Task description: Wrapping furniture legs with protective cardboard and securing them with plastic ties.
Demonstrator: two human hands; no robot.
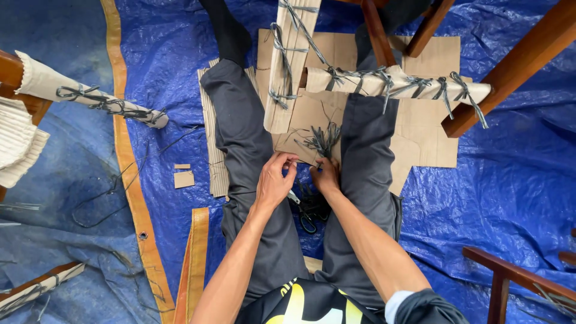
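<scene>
Grey string (321, 141) in a small bunch, lying on a flat piece of brown cardboard (429, 129) between two knees in dark grey trousers (246, 138). Loose ends fanned out and pointing up, away from the body, toward a cardboard-wrapped wooden bar (396, 81). Long way of that bar running side to side, tied round many times with the same grey string. Second wrapped bar (291, 63) standing next to it, running up and down, its low end just above the bunch. Left hand (275, 180) bent at the wrist, back of the hand up, fingers curled in, fingertips pinched near the edge of the cardboard; too small to tell what sits between them. Right hand (327, 177) knuckles up, fingers curled down onto the bottom of the string bunch, seeming to grip it. Both forearms stretched forward and close together, hands almost touching. Scissors (306, 213) with dark handles lying on the blue tarp (504, 174) just under the hands. Another wrapped and tied bar (90, 96) off to the left, tilted down to the right.
</scene>
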